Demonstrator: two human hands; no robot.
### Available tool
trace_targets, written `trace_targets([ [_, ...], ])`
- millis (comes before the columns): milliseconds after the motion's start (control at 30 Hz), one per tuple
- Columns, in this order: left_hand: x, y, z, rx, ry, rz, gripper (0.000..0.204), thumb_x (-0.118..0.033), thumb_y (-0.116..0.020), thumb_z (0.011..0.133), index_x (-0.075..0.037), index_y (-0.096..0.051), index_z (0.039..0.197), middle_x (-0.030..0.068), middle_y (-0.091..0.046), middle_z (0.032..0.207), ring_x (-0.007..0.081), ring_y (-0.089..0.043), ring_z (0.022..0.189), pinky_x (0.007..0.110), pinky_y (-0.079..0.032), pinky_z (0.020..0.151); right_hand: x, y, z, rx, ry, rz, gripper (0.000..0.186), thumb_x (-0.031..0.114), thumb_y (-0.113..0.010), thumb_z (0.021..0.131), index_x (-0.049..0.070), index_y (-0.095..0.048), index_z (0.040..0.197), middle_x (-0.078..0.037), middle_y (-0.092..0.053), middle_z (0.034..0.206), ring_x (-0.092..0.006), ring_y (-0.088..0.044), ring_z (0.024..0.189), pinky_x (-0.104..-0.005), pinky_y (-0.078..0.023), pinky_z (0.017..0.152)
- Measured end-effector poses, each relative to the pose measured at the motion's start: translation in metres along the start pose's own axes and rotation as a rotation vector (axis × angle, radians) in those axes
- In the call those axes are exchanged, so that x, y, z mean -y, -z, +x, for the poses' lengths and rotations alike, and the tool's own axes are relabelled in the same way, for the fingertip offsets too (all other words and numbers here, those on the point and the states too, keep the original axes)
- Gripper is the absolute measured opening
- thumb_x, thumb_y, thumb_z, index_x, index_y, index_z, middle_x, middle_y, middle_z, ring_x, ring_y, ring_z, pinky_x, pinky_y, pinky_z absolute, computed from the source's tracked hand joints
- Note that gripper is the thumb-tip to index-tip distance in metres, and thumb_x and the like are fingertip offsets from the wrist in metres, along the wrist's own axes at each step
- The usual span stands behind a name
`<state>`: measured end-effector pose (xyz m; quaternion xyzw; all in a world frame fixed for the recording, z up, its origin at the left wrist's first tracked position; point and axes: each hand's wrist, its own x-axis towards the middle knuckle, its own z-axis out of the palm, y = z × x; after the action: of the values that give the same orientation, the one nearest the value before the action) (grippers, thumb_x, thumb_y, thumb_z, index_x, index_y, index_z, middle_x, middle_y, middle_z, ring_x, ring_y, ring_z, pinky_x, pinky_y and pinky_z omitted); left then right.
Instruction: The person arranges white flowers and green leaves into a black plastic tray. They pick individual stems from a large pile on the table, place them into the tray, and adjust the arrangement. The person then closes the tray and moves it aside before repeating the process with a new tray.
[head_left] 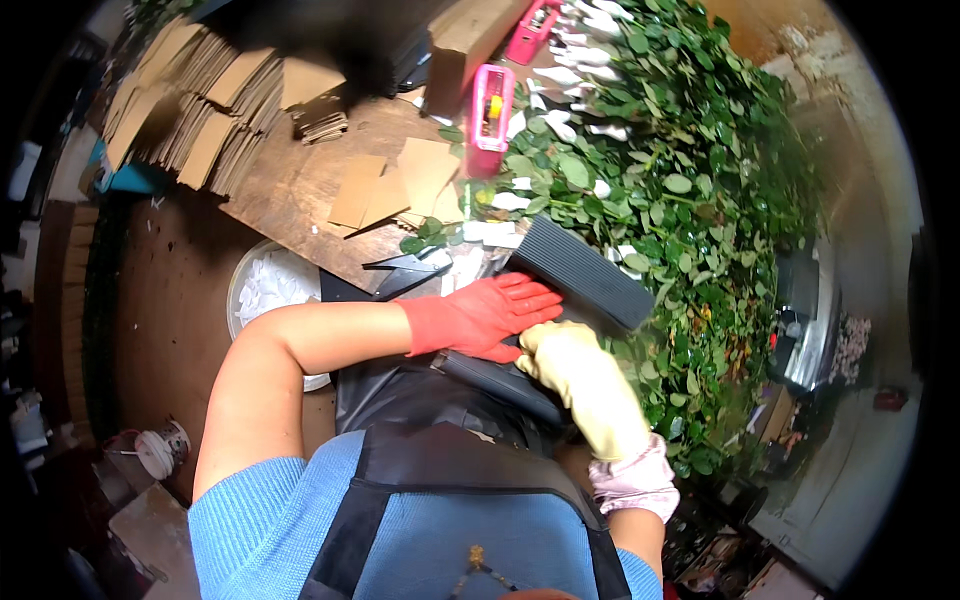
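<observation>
Head view, looking down. Left hand (480,315), in a red rubber glove, lies flat with fingers extended on a dark ribbed corrugated sheet (585,275) at centre frame; its grip is released, pressing rather than clasping. Right hand (580,375), in a yellow glove, is curled over the sheet's lower portion, just below the left; whether its grip is clenched on the sheet's edge cannot be told. The sheet's long axis runs from upper left to lower right, its free end lying up and right of both hands, against the rose stems and leaves (680,190) heaped across the right of the frame. Cardboard pieces (390,185) and a pink stapler (489,115) lie on the wooden table (290,190), upper centre.
</observation>
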<state>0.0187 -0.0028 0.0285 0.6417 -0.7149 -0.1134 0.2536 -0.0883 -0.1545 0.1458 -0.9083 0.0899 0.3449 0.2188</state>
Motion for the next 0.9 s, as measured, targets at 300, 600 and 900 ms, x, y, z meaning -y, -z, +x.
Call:
trace_targets([
  [300, 0.000, -0.023, -0.005, -0.220, 0.048, -0.332, 0.070, -0.044, -0.058, 0.098, -0.010, -0.044, 0.157, 0.0179, -0.049, 0.158, 0.0308, -0.045, 0.147, 0.046, -0.031, 0.124, 0.154, 0.040, 0.112, -0.372, 0.592, -0.428, 0.017, 0.021, -0.066, 0.093, 0.007, -0.077, 0.093, -0.019, -0.074, 0.091, -0.0351, -0.072, 0.089, -0.0460, -0.056, 0.080],
  [600, -0.002, -0.042, -0.018, -0.294, 0.061, -0.394, 0.055, -0.033, -0.056, 0.102, -0.011, -0.052, 0.151, 0.0175, -0.054, 0.153, 0.0324, -0.048, 0.144, 0.045, -0.035, 0.121, 0.144, 0.019, 0.210, -0.826, 0.708, -0.655, 0.021, 0.013, -0.061, 0.094, 0.009, -0.076, 0.108, -0.013, -0.070, 0.126, -0.0279, -0.062, 0.128, -0.0456, -0.046, 0.111],
  [900, -0.005, -0.017, 0.004, -0.313, -0.023, 0.137, 0.055, -0.035, -0.054, 0.103, -0.005, -0.050, 0.148, 0.0130, -0.058, 0.145, 0.0256, -0.054, 0.138, 0.038, -0.048, 0.109, 0.018, -0.020, -0.025, -0.252, -0.051, 0.919, 0.018, 0.021, -0.075, 0.101, 0.004, -0.074, 0.105, -0.001, -0.073, 0.088, -0.0101, -0.065, 0.075, -0.0248, -0.053, 0.071],
])
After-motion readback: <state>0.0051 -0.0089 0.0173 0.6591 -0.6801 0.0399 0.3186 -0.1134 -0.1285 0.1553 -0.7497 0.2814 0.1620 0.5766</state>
